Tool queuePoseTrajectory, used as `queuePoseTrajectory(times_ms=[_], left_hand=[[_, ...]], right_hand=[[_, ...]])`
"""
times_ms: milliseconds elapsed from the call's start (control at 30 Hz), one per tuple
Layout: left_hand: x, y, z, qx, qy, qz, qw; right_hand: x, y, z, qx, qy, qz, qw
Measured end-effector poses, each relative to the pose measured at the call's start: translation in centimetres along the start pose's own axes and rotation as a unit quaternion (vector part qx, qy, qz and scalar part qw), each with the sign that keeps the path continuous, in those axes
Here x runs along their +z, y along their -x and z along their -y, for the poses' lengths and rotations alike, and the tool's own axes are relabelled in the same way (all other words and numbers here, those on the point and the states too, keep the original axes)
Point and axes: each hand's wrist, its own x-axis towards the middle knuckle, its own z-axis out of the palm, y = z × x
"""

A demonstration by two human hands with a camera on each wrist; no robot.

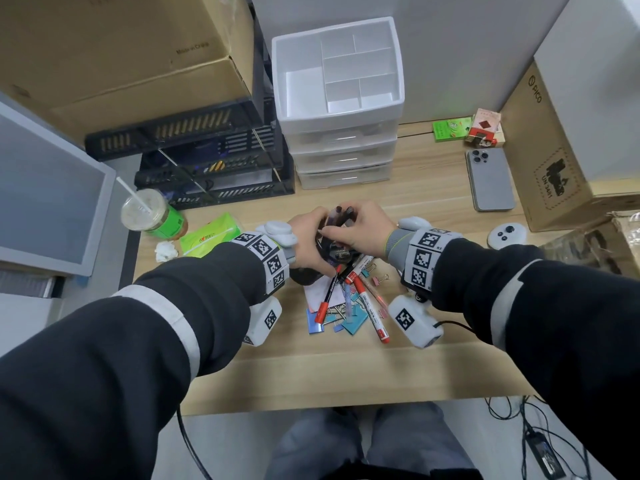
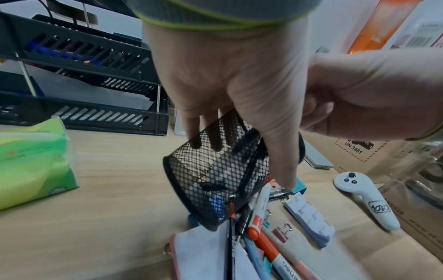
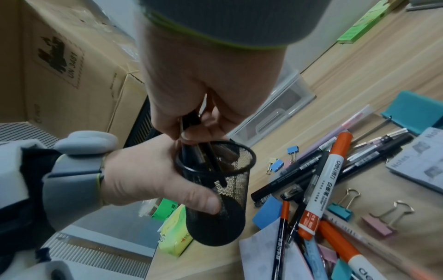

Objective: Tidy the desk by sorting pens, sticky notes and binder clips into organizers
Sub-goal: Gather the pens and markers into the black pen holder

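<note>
My left hand (image 1: 310,249) grips a black mesh pen cup (image 3: 215,189), tilted and lifted just above the desk. Above its mouth, my right hand (image 1: 351,228) pinches a few dark pens (image 3: 194,130) whose lower ends reach inside the cup. Under and in front of both hands lies a pile (image 1: 349,303) of pens, orange-capped markers (image 3: 323,181), coloured binder clips (image 3: 381,221) and sticky-note pads (image 3: 422,161). A white compartment organizer (image 1: 337,71) sits on top of a drawer unit at the back. In the left wrist view the cup (image 2: 215,174) hangs over the pile.
Black stacked letter trays (image 1: 207,157) stand at the back left. Near them are a drink with a straw (image 1: 149,213) and a green tissue pack (image 1: 211,237). A phone (image 1: 490,178), a white controller (image 1: 507,233) and cardboard boxes (image 1: 554,161) fill the right side.
</note>
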Motion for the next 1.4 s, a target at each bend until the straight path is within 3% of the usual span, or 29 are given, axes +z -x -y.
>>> queuePoseTrajectory(times_ms=[167, 400, 500, 567, 633, 767, 833, 967, 1233, 1400], left_hand=[[-0.2, -0.2, -0.5, 0.026, 0.008, -0.015, 1.000], [0.7, 0.2, 1.3, 0.038, 0.015, -0.054, 0.998], [0.8, 0.5, 1.9, 0.034, 0.024, -0.057, 0.998], [0.9, 0.7, 2.5, 0.028, 0.027, -0.058, 0.998], [0.9, 0.9, 3.1, 0.017, 0.021, -0.056, 0.998], [1.1, 1.2, 4.2, 0.006, 0.017, -0.054, 0.998], [1.2, 1.4, 4.5, 0.004, 0.013, -0.053, 0.999], [1.6, 1.6, 5.4, -0.001, 0.020, -0.052, 0.998], [2.2, 1.9, 6.3, -0.009, 0.021, -0.048, 0.999], [2.3, 2.1, 6.6, -0.005, 0.018, -0.050, 0.999]], right_hand=[[0.3, -0.2, -1.4, 0.054, -0.019, 0.004, 0.998], [0.0, 0.1, -3.2, 0.043, -0.055, -0.047, 0.996], [-0.4, 0.0, -3.9, 0.094, -0.122, -0.079, 0.985], [-1.1, -0.1, -5.1, 0.125, -0.070, -0.096, 0.985], [-1.7, 0.0, -6.8, 0.138, 0.048, -0.084, 0.986], [-1.4, 1.0, -9.5, 0.183, 0.228, 0.053, 0.955], [-0.3, 1.7, -10.0, 0.175, 0.275, 0.086, 0.942], [2.0, 2.5, -10.4, 0.145, 0.370, 0.077, 0.914], [3.6, 2.1, -10.1, 0.152, 0.440, 0.086, 0.881], [2.7, 2.3, -10.1, 0.162, 0.468, 0.128, 0.859]])
